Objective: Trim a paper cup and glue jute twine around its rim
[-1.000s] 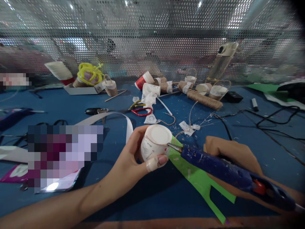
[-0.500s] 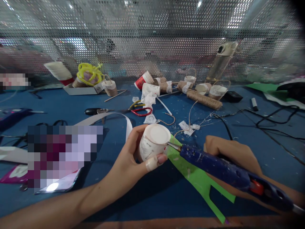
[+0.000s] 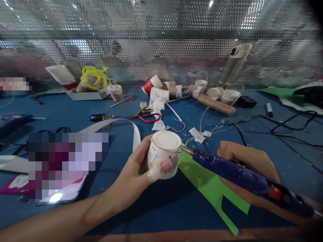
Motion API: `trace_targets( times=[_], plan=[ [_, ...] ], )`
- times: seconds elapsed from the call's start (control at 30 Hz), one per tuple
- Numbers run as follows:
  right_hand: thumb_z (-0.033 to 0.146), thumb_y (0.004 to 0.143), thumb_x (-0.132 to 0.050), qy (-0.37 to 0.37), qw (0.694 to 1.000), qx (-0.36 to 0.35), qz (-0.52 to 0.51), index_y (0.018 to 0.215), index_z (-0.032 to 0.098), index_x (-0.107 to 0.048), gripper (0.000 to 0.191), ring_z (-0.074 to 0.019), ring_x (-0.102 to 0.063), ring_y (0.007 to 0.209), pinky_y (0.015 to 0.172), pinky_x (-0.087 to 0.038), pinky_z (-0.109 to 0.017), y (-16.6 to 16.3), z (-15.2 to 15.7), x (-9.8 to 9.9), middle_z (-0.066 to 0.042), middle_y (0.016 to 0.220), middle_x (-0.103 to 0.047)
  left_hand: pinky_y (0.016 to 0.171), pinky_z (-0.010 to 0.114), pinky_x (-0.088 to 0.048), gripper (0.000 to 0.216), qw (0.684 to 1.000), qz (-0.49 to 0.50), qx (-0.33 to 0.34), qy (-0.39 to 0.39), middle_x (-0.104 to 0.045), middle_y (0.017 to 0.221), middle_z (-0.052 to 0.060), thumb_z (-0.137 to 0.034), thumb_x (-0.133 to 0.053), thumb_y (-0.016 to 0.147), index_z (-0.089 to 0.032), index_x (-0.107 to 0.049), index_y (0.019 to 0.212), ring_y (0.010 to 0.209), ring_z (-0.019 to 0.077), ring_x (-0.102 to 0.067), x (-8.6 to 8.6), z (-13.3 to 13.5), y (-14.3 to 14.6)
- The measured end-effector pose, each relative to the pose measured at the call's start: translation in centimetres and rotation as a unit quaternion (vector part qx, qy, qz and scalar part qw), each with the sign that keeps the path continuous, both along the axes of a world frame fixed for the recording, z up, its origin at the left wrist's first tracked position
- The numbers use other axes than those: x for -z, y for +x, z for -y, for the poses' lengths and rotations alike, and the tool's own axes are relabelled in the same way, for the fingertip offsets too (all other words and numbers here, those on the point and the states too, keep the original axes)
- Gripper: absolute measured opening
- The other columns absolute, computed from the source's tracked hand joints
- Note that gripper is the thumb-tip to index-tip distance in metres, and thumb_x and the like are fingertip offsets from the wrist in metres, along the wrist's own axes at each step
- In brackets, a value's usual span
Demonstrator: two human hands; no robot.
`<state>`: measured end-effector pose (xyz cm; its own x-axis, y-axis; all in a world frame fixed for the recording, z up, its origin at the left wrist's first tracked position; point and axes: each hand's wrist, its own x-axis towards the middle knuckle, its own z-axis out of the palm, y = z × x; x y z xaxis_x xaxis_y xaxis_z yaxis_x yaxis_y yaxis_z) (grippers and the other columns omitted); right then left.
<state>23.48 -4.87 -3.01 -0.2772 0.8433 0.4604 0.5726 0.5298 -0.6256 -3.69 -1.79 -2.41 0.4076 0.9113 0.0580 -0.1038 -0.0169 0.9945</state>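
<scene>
My left hand (image 3: 143, 164) is closed around a white paper cup (image 3: 163, 158), held upside down with its base up. A bandage-like wrap circles the left thumb, which presses on the cup's printed side. My right hand (image 3: 249, 168) grips a blue hot glue gun (image 3: 232, 173), its metal nozzle pointing left at the cup's upper rim. The tip is at or very near that edge; contact cannot be told. Beneath the cup and the gun lies a cut piece of green paper (image 3: 209, 191).
Beyond the hands lie red-handled scissors (image 3: 150, 117), paper cups (image 3: 152, 84), a twine roll (image 3: 215, 105) and small twine-wrapped cups (image 3: 230, 96). A clear bottle (image 3: 233, 65) stands by the perforated metal screen (image 3: 161, 40). Black cords (image 3: 275, 124) run along the right; another glue gun (image 3: 17, 122) lies left.
The cup has turned in my left hand, so its printed side with a small red mark now shows. My right hand and the glue gun have shifted slightly right.
</scene>
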Motion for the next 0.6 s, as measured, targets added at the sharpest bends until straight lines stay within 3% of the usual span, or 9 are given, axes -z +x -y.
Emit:
trace_targets(
  times=[0.3, 0.6],
  plan=[
    [0.007, 0.074, -0.06, -0.003, 1.0, -0.006, 0.019, 0.072, 0.025, -0.034, 0.032, -0.0105, -0.038, 0.055, 0.053, -0.026, -0.027, 0.1, -0.02, -0.15, 0.007, 0.065, -0.039, 0.091, 0.022, -0.053, 0.04, 0.999, 0.003, 0.028, -0.022, -0.072, 0.12, 0.0, -0.038, -0.075, 0.09, -0.031, -0.066, 0.128, 0.109, 0.0204, -0.064, 0.2, -0.31, -0.22],
    [0.006, 0.072, -0.055, 0.003, 0.999, -0.013, 0.03, 0.074, 0.025, -0.031, 0.031, -0.0102, -0.035, 0.055, 0.054, -0.024, -0.028, 0.16, 0.05, 0.13, 0.007, 0.067, -0.036, 0.086, 0.022, -0.055, 0.043, 0.998, -0.019, 0.044, -0.036, -0.072, 0.113, 0.002, -0.036, -0.08, 0.086, -0.028, -0.064, 0.126, 0.101, 0.0195, -0.066, -0.01, -0.15, -0.04]
  ],
)
